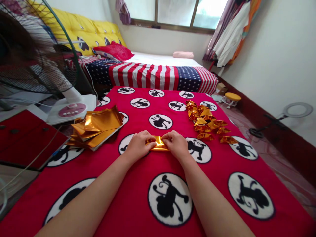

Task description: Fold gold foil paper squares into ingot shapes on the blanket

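Observation:
A shiny gold foil strip (160, 144) lies across the middle of the red cloth (128, 197), which has black figures in white ovals. My left hand (140, 144) has its fingers closed on the strip's left end. On the right end, my right hand (176, 143) pinches the foil. Both hands rest low over the cloth, with the foil's middle showing between them. A loose stack of gold sheets (98, 126) sits to the left. Several folded gold foil pieces (202, 120) form a pile at the right, apart from my right hand.
At the left stands a fan (72, 95) on a white base, beside a red-fronted box (29, 141). Beyond the cloth is a bed (153, 75) with a flag-patterned cover. A yellow stool (232, 96) and a ring light (297, 109) stand at the right.

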`<state>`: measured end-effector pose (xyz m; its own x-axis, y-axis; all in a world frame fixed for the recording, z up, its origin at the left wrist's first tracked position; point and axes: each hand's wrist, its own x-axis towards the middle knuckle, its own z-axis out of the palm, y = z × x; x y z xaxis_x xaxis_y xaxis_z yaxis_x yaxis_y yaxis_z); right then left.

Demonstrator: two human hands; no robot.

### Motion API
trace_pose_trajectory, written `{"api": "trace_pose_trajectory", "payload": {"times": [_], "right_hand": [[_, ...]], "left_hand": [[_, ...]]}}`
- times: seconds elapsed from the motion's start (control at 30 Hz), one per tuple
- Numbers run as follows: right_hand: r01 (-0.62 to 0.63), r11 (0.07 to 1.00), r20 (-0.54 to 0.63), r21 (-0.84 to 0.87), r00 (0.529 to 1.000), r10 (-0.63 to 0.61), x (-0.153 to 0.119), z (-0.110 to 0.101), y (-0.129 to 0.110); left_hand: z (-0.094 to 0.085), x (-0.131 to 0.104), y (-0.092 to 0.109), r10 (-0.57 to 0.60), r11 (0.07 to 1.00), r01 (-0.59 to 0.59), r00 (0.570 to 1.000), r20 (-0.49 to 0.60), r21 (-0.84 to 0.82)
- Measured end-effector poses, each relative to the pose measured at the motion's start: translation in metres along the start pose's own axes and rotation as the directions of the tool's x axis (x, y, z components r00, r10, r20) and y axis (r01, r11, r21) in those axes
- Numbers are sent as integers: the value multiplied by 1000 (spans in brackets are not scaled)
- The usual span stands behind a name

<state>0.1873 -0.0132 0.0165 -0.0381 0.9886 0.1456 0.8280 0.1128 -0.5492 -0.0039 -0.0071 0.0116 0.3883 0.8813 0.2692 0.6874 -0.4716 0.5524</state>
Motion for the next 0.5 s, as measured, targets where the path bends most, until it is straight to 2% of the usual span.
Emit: {"api": "trace_pose_trajectory", "payload": {"times": [0.2, 0.33, 0.5], "right_hand": [[-100, 990, 45, -96, 993, 105, -6, -6, -17], [-81, 985, 29, -151, 996, 87, -12, -3, -24], [-38, 987, 68, -154, 997, 48, -15, -4, -22]], "left_hand": [[-4, 0, 0, -3, 1000, 4, 999, 41, -13], [-7, -1, 3, 11, 999, -13, 998, 59, 34], [-10, -1, 1, 26, 999, -31, 993, 117, 42]]}}
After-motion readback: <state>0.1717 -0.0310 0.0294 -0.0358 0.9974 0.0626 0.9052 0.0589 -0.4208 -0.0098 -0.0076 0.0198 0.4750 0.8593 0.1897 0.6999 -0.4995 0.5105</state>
